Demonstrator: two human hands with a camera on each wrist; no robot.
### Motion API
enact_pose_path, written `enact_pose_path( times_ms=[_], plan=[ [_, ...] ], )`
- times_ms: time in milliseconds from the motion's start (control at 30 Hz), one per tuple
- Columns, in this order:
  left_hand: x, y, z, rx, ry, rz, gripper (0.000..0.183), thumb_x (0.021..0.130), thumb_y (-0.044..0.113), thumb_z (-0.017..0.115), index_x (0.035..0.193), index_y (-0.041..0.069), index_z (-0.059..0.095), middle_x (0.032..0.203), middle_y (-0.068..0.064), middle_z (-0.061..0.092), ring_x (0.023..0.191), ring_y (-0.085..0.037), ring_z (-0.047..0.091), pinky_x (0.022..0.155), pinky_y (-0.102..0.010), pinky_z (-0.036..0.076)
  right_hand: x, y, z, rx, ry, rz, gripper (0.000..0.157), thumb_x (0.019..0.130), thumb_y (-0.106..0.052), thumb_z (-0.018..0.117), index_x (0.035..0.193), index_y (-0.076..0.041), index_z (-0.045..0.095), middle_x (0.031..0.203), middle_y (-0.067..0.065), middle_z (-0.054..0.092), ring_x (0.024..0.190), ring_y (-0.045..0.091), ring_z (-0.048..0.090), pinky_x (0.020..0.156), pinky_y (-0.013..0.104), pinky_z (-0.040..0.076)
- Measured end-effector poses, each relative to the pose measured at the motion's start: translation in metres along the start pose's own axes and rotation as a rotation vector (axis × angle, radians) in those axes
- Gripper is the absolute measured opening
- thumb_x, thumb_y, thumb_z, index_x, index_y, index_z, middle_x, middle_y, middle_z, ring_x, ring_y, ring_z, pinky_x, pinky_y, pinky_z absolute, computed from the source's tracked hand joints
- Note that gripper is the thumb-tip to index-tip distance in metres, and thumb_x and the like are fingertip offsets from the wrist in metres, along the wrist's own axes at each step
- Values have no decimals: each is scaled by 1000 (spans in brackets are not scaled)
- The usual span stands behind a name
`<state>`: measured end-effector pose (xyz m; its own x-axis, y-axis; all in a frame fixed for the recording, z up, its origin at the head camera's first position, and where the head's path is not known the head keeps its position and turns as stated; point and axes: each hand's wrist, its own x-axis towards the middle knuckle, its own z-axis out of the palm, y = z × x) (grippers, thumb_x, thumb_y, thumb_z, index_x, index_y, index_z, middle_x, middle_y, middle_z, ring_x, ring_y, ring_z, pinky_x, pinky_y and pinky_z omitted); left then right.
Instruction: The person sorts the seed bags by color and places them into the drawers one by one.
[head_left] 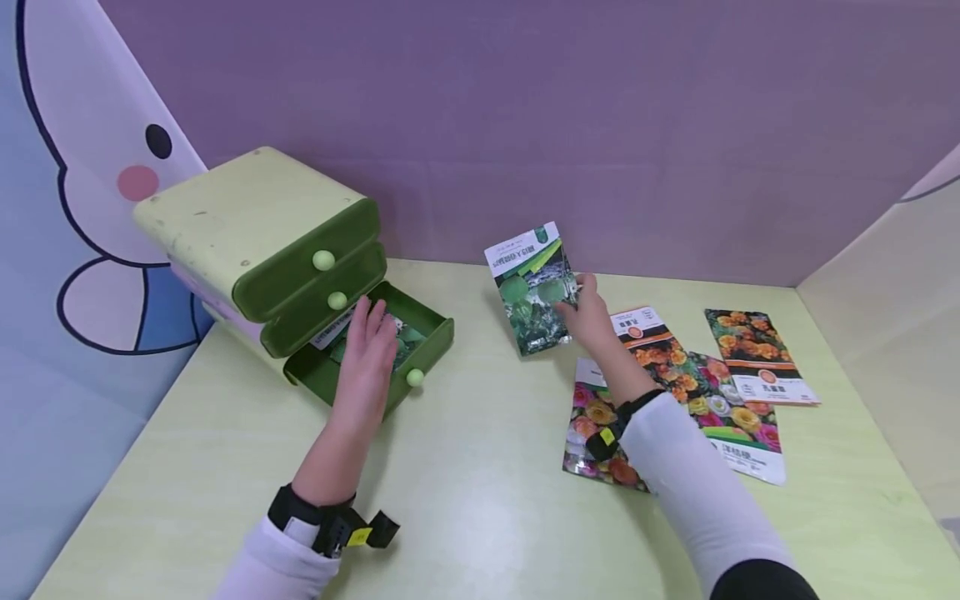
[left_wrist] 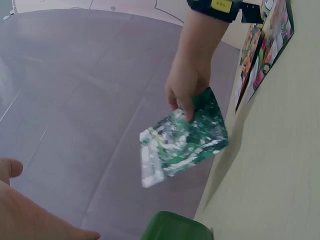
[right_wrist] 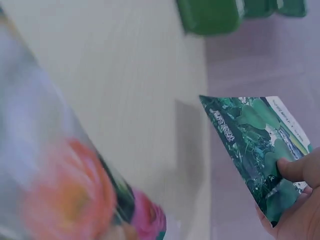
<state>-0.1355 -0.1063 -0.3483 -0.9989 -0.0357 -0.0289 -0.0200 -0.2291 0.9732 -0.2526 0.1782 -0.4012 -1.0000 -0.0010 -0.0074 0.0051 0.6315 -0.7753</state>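
My right hand (head_left: 590, 321) pinches a green seed packet (head_left: 531, 287) by its right edge, thumb on the front, and holds it raised over the table, as its shadow in the right wrist view shows. Over the pulled-out bottom drawer (head_left: 431, 346) of a small cabinet, my left hand (head_left: 367, 354) is held with its fingers extended and nothing in its grasp. Another green packet (head_left: 408, 340) lies inside that drawer, partly hidden behind the left hand.
The green and cream cabinet (head_left: 255, 217) stands at the left, its upper drawers pushed in further. Several flower seed packets lie at the right, among them an orange marigold packet (head_left: 757, 354) and a mixed-flower packet (head_left: 750, 417). A purple backdrop (head_left: 525, 125) rises behind the table.
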Motion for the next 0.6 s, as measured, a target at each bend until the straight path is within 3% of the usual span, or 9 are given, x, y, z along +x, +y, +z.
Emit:
enact_pose_path(
  times_ms=[100,233,367,500,600],
  plan=[
    [0,-7,1,-13,-61,28,69,97,21,45,149,18,0,155,-1,12,138,-15,17,115,-37,17,-19,-6,0,81,-19,2,51,94,-18,52,132,-1,24,132,33,41,120,42,41,98,57,38],
    [-1,-13,4,44,-106,55,70,97,23,48,149,17,1,155,-2,15,137,-17,20,115,-41,18,-47,-20,4,171,-40,4,52,92,-21,56,132,-2,28,139,31,38,127,39,35,105,56,31],
    [-1,-18,10,103,-136,56,71,96,25,50,149,17,3,154,-4,18,135,-18,25,113,-44,21,-70,-34,10,251,-65,-5,53,90,-22,59,131,-3,30,138,28,42,126,36,37,107,55,28],
    [-2,-23,17,44,-167,29,71,95,18,50,149,13,3,154,-10,18,134,-22,28,112,-43,25,-89,-46,15,289,-104,-22,53,90,-20,60,131,-3,31,135,26,47,121,34,43,106,54,30],
    [-4,-26,21,3,-183,-7,71,95,16,50,149,10,4,154,-16,14,135,-26,25,111,-44,26,-100,-52,18,320,-126,-50,50,90,-16,60,129,-3,32,126,23,56,107,33,53,100,53,38]
  ],
)
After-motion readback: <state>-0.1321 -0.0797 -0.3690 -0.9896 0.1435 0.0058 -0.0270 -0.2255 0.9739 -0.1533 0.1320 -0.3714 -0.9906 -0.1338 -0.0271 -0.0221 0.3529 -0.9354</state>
